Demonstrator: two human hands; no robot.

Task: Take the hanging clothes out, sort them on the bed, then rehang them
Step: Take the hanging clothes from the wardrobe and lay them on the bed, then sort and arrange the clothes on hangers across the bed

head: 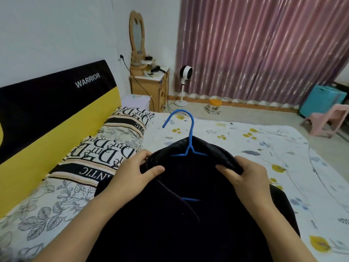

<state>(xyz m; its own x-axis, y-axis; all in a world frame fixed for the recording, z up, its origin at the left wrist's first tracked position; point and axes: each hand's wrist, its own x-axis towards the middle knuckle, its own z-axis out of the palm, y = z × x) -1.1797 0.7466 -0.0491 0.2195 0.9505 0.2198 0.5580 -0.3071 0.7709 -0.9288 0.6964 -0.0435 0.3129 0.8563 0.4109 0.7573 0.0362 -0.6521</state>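
A dark, nearly black garment (181,220) is held up over the bed (255,148) in front of me. A blue hanger (189,137) sits inside its neck, with the hook sticking up above the collar and part of the bar showing lower down. My left hand (139,169) grips the left side of the neckline, thumb on top. On the other side my right hand (243,173) pinches the right edge of the collar. The garment's lower part runs out of the frame.
Two lettered pillows (105,150) lie against a black and yellow headboard (47,110) at the left. Beyond the bed stand a wooden nightstand (149,87) with a mirror, a white fan (184,80), a small orange stool (214,104), a pink chair (324,120) and striped curtains (264,48).
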